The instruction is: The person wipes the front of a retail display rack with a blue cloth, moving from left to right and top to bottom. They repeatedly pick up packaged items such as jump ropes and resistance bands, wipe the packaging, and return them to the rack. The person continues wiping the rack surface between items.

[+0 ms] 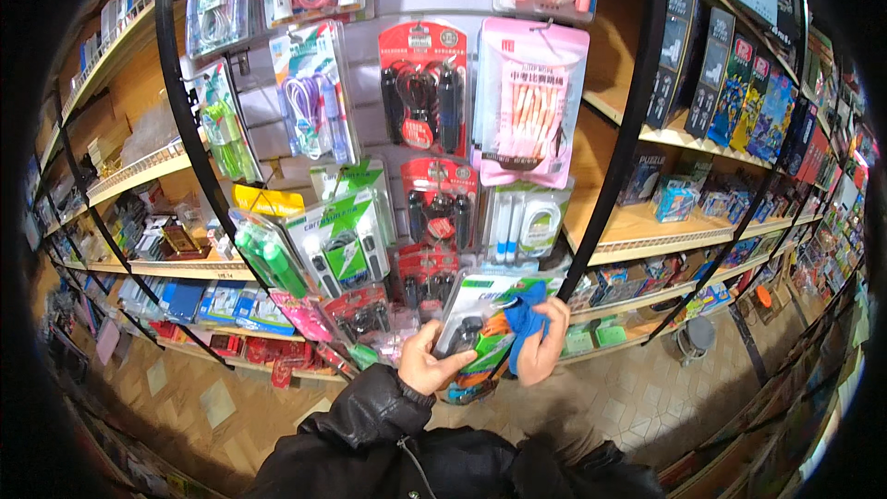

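My left hand [438, 360] grips the lower left edge of a packaged jump rope [478, 305] with dark handles and an orange cord. A blue cloth [528, 319] is bunched in my right hand [544, 343], against the right side of that pack. Behind and above, more jump ropes hang on the slatted wall: a red-carded pack with black handles [423, 90], a pink pouch [533, 104], a green and white pack [341, 249] and a pack with white handles [528, 222].
Black uprights [617, 132] frame the display on both sides. To the right, a wooden shelf [665, 229] carries boxed toys. Shelves at left [187, 269] hold small goods. A grey stool [695, 338] stands on the floor at right.
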`<state>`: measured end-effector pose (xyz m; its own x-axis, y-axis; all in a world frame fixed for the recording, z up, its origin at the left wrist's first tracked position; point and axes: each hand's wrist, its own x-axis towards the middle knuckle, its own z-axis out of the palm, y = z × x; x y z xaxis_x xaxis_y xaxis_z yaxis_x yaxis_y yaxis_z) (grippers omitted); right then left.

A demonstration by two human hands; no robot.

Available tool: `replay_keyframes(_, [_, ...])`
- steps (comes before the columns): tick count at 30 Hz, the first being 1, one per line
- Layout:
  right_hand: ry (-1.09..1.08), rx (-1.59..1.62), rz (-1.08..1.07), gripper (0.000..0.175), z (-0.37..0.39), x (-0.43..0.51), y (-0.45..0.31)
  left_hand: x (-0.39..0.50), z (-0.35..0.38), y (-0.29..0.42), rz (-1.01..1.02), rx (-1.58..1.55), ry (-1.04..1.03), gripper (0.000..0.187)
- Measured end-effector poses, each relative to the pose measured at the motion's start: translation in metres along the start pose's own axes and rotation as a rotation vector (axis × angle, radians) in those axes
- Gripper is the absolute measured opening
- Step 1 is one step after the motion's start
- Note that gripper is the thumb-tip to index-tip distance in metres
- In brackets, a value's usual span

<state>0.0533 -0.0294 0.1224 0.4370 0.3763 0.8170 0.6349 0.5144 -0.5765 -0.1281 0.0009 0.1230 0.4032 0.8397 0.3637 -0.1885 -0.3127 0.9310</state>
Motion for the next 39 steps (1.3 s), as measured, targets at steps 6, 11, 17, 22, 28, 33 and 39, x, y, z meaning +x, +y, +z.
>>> replay_keyframes(6, [0.012, 0.432, 0.305, 0.023, 0.007, -0.023, 0.015, 0.012, -0.005, 0.018, 0.034, -0.279, 0.090, 0.050])
replay_keyframes(11, [-0.123, 0.282, 0.056, 0.054, 0.010, -0.041, 0.028, 0.028, -0.018, 0.044, 0.136, -0.393, 0.168, 0.053])
replay_keyframes(17, [-0.190, 0.199, 0.112, 0.071, -0.001, -0.034, 0.030, 0.038, -0.026, 0.071, 0.158, -0.426, 0.063, 0.055])
replay_keyframes(22, [-0.139, 0.288, 0.299, 0.062, -0.003, -0.016, 0.004, 0.050, -0.017, 0.085, 0.258, -0.193, -0.017, 0.071])
replay_keyframes(28, [0.039, 0.365, 0.368, 0.044, -0.005, 0.016, -0.028, 0.060, -0.004, 0.082, 0.298, 0.039, -0.108, 0.080])
replay_keyframes(33, [0.011, 0.369, 0.198, 0.033, 0.001, 0.037, -0.031, 0.065, 0.001, 0.085, 0.256, -0.128, 0.021, 0.052])
replay_keyframes(39, [0.065, 0.572, 0.263, 0.027, -0.006, 0.027, -0.015, 0.113, -0.019, 0.143, 0.362, -0.197, 0.136, 0.055])
